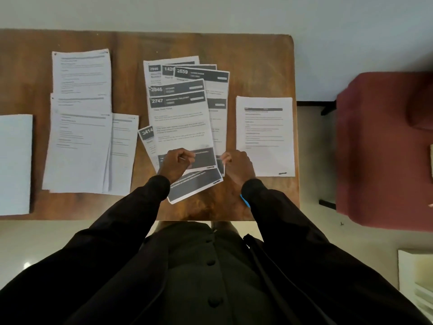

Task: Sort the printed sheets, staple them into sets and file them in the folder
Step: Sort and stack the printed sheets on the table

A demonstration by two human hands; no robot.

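Several printed sheets with dark numbered headers lie fanned out in the middle of the wooden table (131, 45). The top sheet, headed 2747 (180, 123), is pinched near its lower edge by my left hand (175, 164), fingers curled. My right hand (237, 164) curls at the fan's lower right and pinches the edge of a sheet lying under it (219, 127). Plain text sheets lie in overlapping piles on the left (79, 137). Another text sheet (264, 137) lies alone on the right. No stapler is in view.
A blank white sheet or folder (14, 163) lies at the table's far left edge. Something small and blue (244, 200) peeks out under my right sleeve. A dark red chair (384, 148) stands to the right of the table.
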